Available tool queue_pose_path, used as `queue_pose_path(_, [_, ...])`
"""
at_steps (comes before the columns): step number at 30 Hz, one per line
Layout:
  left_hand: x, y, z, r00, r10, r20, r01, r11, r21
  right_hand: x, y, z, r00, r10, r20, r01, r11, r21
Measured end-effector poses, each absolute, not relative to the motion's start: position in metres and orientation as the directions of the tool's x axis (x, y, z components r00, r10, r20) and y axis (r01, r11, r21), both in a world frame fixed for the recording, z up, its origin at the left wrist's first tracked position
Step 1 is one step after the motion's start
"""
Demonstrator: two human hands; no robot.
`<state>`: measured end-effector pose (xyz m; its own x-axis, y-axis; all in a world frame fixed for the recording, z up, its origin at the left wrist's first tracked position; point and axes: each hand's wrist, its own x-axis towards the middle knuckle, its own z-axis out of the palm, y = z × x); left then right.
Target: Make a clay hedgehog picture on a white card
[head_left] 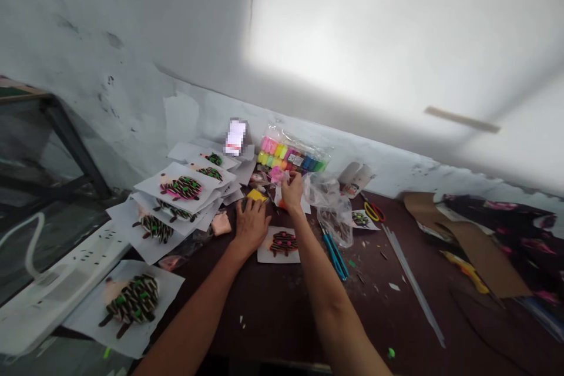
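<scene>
My left hand [253,223] lies flat with its fingers spread, the fingertips at a yellow piece [257,195] on the table. Its wrist is beside the white card [278,257], which bears a dark striped hedgehog figure [283,242] with pink spots. Further forward, my right hand [291,189] has its fingers closed at a lump of pink modelling clay [277,174]; the grip itself is partly hidden. A block of pale pink clay [221,224] sits left of my left hand. Crumpled clear plastic [332,208] lies right of my right hand.
Sheets with clay hedgehogs [180,188] are piled at left, one sheet [132,299] nearer me. A phone [235,136] and a colourful clay pack [293,155] stand by the wall. Teal-handled scissors [335,255], yellow-red scissors [374,211], clear strips [414,285] and a yellow cutter [467,272] lie right.
</scene>
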<state>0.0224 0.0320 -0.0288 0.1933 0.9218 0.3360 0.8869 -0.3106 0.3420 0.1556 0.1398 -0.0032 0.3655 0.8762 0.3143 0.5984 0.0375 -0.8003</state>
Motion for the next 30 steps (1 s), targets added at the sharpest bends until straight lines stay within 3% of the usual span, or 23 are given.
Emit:
queue_pose_path(3, [0.022,0.031,-0.024,0.155,0.933,0.326,0.908,-0.265,0.325,0.16,0.133,-0.002,0.355,0.879,0.318,0.597,0.049,-0.801])
queue_pose_path(7, [0.02,0.03,-0.023,0.13,0.941,0.314,0.919,-0.233,0.318,0.164,0.13,-0.004,0.319,0.924,0.212,0.453,0.048,-0.89])
queue_pose_path(16, [0.02,0.031,-0.032,0.212,0.923,0.32,0.876,-0.325,0.356,0.158,0.108,-0.002,0.149,0.989,0.025,0.218,-0.008,-0.976])
queue_pose_path(20, [0.022,0.035,-0.032,0.299,0.89,0.344,0.809,-0.428,0.404,0.145,0.106,-0.002,0.036,0.999,0.023,0.25,0.013,-0.968])
queue_pose_path(23, [0.023,0.038,-0.033,0.332,0.874,0.356,0.744,-0.474,0.471,0.134,0.111,-0.002,0.072,0.994,0.082,0.244,0.062,-0.968])
queue_pose_path(26, [0.024,0.038,-0.036,0.353,0.854,0.383,0.685,-0.515,0.516,0.125,0.114,-0.002,0.043,0.998,0.053,0.247,0.04,-0.968])
queue_pose_path(30, [0.025,0.037,-0.042,0.355,0.853,0.382,0.699,-0.514,0.498,0.116,0.112,-0.002,-0.114,0.992,0.045,0.51,0.097,-0.855])
